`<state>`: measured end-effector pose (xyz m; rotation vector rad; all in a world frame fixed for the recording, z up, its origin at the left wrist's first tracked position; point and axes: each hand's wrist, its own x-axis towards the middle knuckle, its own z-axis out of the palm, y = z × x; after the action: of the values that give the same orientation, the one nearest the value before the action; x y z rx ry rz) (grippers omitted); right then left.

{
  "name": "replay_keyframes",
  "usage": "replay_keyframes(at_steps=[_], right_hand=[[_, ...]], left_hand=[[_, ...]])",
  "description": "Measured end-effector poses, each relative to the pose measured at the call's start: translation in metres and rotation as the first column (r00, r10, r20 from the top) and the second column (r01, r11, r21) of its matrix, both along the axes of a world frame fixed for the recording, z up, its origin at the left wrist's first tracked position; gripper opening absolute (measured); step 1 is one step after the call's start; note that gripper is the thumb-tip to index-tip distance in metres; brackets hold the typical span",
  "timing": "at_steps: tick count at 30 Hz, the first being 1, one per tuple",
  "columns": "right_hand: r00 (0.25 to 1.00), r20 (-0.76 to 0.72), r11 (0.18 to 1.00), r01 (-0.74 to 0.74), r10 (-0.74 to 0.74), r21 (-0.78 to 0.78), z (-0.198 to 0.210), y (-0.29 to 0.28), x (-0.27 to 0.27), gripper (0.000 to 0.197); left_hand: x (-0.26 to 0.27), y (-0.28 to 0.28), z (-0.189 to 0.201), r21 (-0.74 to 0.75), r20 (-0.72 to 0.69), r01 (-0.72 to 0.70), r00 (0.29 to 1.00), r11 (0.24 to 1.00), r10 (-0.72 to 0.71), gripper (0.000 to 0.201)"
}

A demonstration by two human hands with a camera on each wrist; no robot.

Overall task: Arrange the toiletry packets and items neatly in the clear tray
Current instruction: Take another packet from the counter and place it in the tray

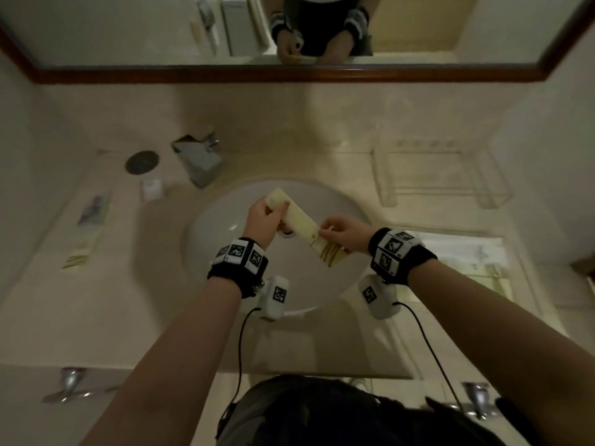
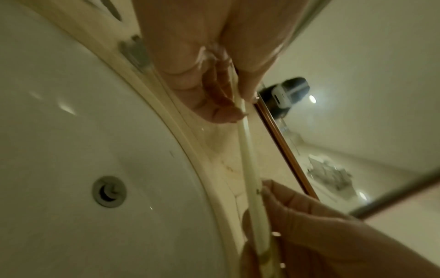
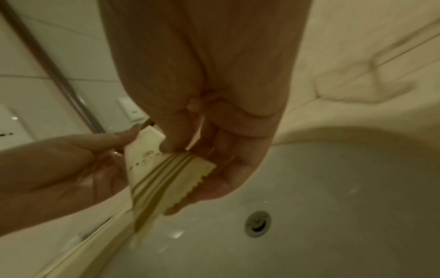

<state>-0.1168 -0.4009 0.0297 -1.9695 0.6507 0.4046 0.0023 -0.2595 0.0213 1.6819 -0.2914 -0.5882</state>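
Observation:
A long cream toiletry packet [image 1: 302, 225] with gold stripes at one end hangs in the air above the white basin [image 1: 212, 239]. My left hand [image 1: 267, 217] pinches its far plain end; my right hand [image 1: 341, 235] pinches the near striped end. In the right wrist view the packet [image 3: 164, 169] lies between thumb and fingers, its serrated edge showing. The left wrist view shows the packet [image 2: 250, 169] edge-on between both hands. The clear tray [image 1: 441, 175] stands on the counter at the back right, with nothing visible inside. More packets [image 1: 93, 210] lie on the counter at the left.
A chrome faucet [image 1: 199, 159] stands behind the basin, a round dark drain cover [image 1: 142, 161] to its left. A small white box [image 1: 152, 189] sits near the left packets. A folded white towel [image 1: 467, 249] lies on the right. A wood-framed mirror [image 1: 289, 74] runs along the wall.

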Motion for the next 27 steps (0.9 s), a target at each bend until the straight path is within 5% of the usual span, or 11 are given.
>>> replay_keyframes(at_steps=[5, 9, 11, 14, 19, 27], right_hand=[[0.968, 0.039, 0.949, 0.236, -0.249, 0.211, -0.006, -0.056, -0.072, 0.010], [0.741, 0.165, 0.750, 0.594, -0.651, 0.291, -0.016, -0.104, -0.126, 0.009], [0.634, 0.186, 0.657, 0.689, -0.751, 0.306, -0.019, -0.123, -0.148, 0.012], [0.572, 0.207, 0.606, 0.770, -0.794, 0.197, -0.027, -0.145, -0.175, 0.017], [0.603, 0.190, 0.590, 0.798, -0.775, -0.127, -0.035, -0.170, -0.212, 0.026], [0.739, 0.005, 0.660, 0.605, -0.674, -0.447, -0.037, -0.175, -0.224, 0.023]], left_hand=[[-0.050, -0.059, 0.003, -0.103, -0.101, 0.037, 0.994, 0.994, -0.047, 0.010], [-0.086, -0.100, -0.005, -0.100, -0.175, 0.153, 0.970, 0.983, -0.169, 0.020], [-0.101, -0.116, -0.010, -0.040, -0.154, 0.226, 0.961, 0.973, -0.230, 0.029], [-0.119, -0.135, -0.019, 0.077, -0.075, 0.300, 0.953, 0.951, -0.295, 0.030], [-0.143, -0.156, -0.032, 0.292, 0.031, 0.369, 0.919, 0.883, -0.394, 0.028], [-0.160, -0.164, -0.026, 0.626, 0.188, 0.362, 0.790, 0.691, -0.584, 0.022]])
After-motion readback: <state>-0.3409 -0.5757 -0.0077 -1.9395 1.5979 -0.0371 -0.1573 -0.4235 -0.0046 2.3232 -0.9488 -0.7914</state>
